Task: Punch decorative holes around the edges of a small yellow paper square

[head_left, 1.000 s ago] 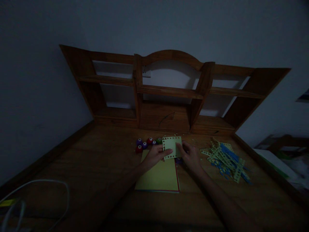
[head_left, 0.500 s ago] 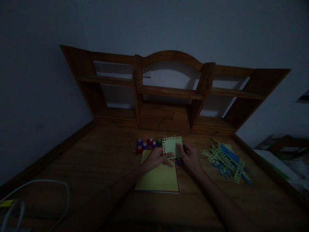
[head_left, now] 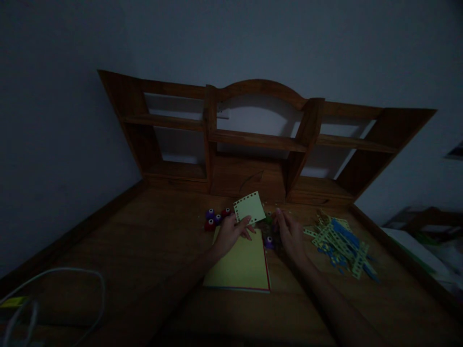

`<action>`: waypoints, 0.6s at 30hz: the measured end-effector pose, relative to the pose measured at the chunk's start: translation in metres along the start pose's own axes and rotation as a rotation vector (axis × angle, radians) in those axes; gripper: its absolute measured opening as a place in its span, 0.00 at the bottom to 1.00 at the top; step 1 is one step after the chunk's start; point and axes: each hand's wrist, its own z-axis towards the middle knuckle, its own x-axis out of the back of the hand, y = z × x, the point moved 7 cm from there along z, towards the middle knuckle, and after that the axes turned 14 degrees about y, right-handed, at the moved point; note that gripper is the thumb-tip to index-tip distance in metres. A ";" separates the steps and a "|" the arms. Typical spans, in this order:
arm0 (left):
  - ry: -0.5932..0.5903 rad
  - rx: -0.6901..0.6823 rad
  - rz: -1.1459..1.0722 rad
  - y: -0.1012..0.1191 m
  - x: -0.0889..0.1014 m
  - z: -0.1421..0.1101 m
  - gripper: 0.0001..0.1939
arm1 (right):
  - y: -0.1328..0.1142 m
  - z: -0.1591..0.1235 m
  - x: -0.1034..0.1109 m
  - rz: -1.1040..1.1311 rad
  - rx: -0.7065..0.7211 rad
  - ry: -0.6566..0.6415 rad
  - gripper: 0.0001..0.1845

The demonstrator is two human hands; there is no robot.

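My left hand (head_left: 230, 236) pinches the lower left edge of a square yellow-green paper (head_left: 251, 207), with small shapes cut out along its edges. The paper is tilted above a stack of coloured sheets (head_left: 238, 270), yellow on top with a red edge showing. My right hand (head_left: 290, 233) is away from the paper, just right of a green craft punch (head_left: 268, 218) and a purple craft punch (head_left: 268, 242). Its fingers are loosely bent and apart, with nothing visible in them. Left of the paper stand red and purple craft punches (head_left: 210, 224).
On the right lies a heap of punched yellow and blue paper strips (head_left: 342, 243). A wooden shelf unit (head_left: 253, 140) lines the back of the desk (head_left: 144, 241). A white cable (head_left: 101, 284) loops at the lower left. Small paper bits are scattered behind the hands.
My right hand has let go of the square paper and moved slightly right. The paper has turned and shifted left and up in my left hand, uncovering the green and purple punches.
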 end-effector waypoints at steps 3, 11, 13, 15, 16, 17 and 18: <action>0.143 -0.056 -0.003 0.002 0.014 0.007 0.19 | -0.001 -0.001 0.000 -0.021 0.019 -0.002 0.23; 0.156 -0.058 0.008 -0.006 0.018 0.010 0.19 | -0.014 0.012 0.006 -0.166 0.195 0.028 0.18; 0.126 -0.048 0.020 -0.007 0.015 0.009 0.20 | -0.043 0.020 0.016 -0.180 0.300 0.078 0.15; 0.107 -0.031 0.045 -0.006 0.013 0.007 0.21 | -0.086 0.020 0.034 -0.153 0.407 0.127 0.13; 0.098 -0.027 0.067 -0.005 0.011 0.007 0.21 | -0.108 0.016 0.046 -0.133 0.449 0.152 0.12; 0.086 -0.026 0.093 -0.005 0.010 0.006 0.21 | -0.129 0.008 0.059 -0.117 0.482 0.168 0.12; 0.063 -0.024 0.121 -0.005 0.008 0.006 0.20 | -0.147 -0.002 0.072 -0.115 0.500 0.184 0.13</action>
